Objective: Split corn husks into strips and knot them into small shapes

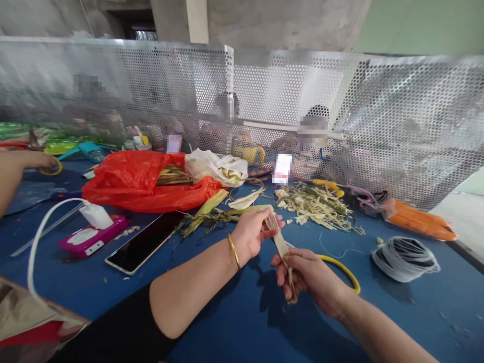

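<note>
A narrow pale strip of corn husk (280,243) runs between my two hands above the blue table. My left hand (251,232), with a gold bangle at the wrist, pinches its upper end. My right hand (302,272) grips the lower part, and a twisted brownish end hangs below the fingers. Behind the right hand curves a yellow loop (350,275), like a scissors handle; whether this hand also holds it I cannot tell. Just beyond the hands lie green husk leaves (206,212) and a heap of shredded husk strips (313,204).
A red plastic bag (124,176) and a white bag (215,164) hold husks. Around them lie a black phone (145,242), a magenta power strip (94,234), a coil of clear line (404,257) and an orange packet (419,219). A perforated screen (280,80) stands behind. Another person's hand (41,160) is at left.
</note>
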Demonstrator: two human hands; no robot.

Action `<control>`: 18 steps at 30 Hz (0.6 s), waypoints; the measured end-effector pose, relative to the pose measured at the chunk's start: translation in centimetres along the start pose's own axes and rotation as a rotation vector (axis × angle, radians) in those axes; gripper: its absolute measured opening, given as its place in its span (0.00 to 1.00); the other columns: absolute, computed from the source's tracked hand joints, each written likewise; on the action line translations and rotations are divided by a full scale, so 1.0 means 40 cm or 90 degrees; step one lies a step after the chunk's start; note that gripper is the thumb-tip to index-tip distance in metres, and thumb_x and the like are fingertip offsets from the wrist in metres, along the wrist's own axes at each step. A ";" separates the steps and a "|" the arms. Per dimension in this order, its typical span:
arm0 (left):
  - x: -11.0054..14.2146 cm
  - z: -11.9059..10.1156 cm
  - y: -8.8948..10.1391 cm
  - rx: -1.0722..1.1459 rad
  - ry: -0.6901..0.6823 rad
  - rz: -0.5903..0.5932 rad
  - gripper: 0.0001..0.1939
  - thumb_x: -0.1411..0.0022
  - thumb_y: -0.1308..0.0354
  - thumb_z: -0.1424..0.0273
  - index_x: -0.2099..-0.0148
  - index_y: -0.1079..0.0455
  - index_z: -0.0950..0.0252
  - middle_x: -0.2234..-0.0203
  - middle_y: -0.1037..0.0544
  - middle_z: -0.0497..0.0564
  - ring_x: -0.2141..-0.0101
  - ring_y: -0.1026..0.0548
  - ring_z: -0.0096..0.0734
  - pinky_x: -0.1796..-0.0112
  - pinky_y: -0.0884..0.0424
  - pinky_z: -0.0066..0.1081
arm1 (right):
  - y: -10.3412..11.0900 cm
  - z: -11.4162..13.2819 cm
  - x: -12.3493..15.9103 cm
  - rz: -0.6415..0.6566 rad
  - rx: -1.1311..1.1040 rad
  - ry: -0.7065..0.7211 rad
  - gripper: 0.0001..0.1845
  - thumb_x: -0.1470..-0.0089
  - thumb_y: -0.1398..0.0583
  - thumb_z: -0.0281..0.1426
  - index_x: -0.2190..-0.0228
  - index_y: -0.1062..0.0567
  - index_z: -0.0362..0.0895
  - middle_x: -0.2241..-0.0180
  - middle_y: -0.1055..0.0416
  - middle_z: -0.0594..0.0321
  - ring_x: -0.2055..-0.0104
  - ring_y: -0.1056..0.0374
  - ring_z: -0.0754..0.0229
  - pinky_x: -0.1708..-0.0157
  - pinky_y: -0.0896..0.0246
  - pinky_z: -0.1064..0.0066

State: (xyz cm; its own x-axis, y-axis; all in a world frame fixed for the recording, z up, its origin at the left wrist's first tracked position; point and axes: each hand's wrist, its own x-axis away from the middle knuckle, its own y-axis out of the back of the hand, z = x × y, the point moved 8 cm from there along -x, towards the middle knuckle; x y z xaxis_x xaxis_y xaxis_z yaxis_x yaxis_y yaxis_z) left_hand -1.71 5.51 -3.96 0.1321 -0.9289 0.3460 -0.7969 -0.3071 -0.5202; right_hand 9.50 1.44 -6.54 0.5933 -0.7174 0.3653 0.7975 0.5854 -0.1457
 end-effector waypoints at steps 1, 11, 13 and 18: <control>0.000 0.000 0.002 0.006 0.005 -0.003 0.08 0.37 0.47 0.74 0.68 0.31 0.70 0.76 0.22 0.54 0.77 0.23 0.27 0.80 0.31 0.21 | -0.003 -0.003 0.000 0.005 0.008 -0.008 0.12 0.51 0.46 0.35 0.67 0.29 0.40 0.79 0.28 0.63 0.83 0.32 0.64 0.84 0.40 0.76; -0.016 -0.027 0.016 -0.040 -0.052 -0.031 0.08 0.39 0.44 0.71 0.68 0.30 0.70 0.72 0.20 0.56 0.76 0.23 0.27 0.82 0.34 0.20 | 0.012 -0.021 0.003 -0.049 0.123 -0.087 0.11 0.61 0.51 0.28 0.74 0.31 0.42 0.82 0.30 0.66 0.83 0.31 0.64 0.87 0.40 0.78; -0.017 -0.029 0.017 -0.062 -0.066 -0.038 0.08 0.41 0.42 0.69 0.69 0.30 0.69 0.71 0.20 0.55 0.77 0.23 0.27 0.86 0.41 0.18 | 0.006 -0.022 0.005 -0.038 0.121 -0.096 0.12 0.63 0.51 0.28 0.75 0.31 0.41 0.82 0.30 0.65 0.83 0.31 0.64 0.88 0.40 0.78; -0.016 -0.039 0.019 -0.122 -0.140 -0.051 0.09 0.43 0.42 0.67 0.70 0.33 0.68 0.74 0.20 0.55 0.80 0.23 0.27 0.88 0.55 0.19 | -0.029 -0.023 0.028 0.062 0.134 -0.122 0.13 0.63 0.50 0.28 0.73 0.30 0.41 0.80 0.28 0.64 0.82 0.30 0.63 0.87 0.40 0.78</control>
State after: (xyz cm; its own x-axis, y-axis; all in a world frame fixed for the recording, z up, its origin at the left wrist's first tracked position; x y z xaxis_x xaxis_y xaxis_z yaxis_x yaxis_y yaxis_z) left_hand -3.30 6.19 -3.34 0.3069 -0.9324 0.1910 -0.8731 -0.3557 -0.3335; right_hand 9.33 -0.40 -6.80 0.6181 -0.5819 0.5285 0.6862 0.7274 -0.0017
